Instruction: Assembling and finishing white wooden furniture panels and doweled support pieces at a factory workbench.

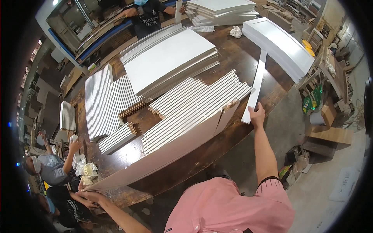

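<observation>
My right hand [257,115] is closed on the near end of a long white strip [256,87], which slants away across the table's right side. To the left, my left hand [93,197] is closed at the end of a long pale board [182,145] that stands on edge along the table's near side. Part of that grip is hard to make out, as another person's hand is close by. Behind the board lie rows of narrow white strips [190,103], packed side by side.
A stack of white panels [171,58] sits mid-table, with more strips [103,101] to its left. White framed panels [279,44] are piled at the far right. Co-workers stand at the left [54,169] and far side [147,19]. Wooden boxes [330,134] stand on the right floor.
</observation>
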Motion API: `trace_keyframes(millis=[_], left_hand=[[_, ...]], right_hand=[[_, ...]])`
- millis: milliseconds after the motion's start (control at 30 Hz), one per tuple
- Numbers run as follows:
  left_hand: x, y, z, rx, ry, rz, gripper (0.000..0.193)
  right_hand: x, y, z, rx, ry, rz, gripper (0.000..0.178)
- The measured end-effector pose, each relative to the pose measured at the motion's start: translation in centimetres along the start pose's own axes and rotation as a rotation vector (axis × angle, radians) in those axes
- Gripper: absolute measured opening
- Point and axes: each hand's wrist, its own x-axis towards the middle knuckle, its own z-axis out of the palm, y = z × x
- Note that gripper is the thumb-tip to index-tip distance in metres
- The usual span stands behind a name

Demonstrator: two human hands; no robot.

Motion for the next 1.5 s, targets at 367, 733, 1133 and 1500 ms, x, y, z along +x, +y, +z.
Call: trace_keyframes(millis=[367,733,1133,1500], left_hand=[[-1.3,0.2,-1.0,-0.012,0.010,-0.057,0.078],[-3.2,2.4,1.1,-0.041,-0.002,-0.054,0.091],[-3.1,0.2,-9.0,-0.678,-0.571,-0.233,0.071],[-10.1,4.9,-6.6,-0.618,-0.161,-0.112,0.069]], right_hand=[[-2.3,-0.4,-2.9,1.395,-0.516,0.359,0.068],[-5.8,0.5,-5.7,0.853,-0.263,0.511,0.042],[0.7,-6.1,-4.3,-0.116,0.040,-0.402,0.045],[-1.2,-10.7,0.7,-0.030,-0.369,-1.322,0.021]])
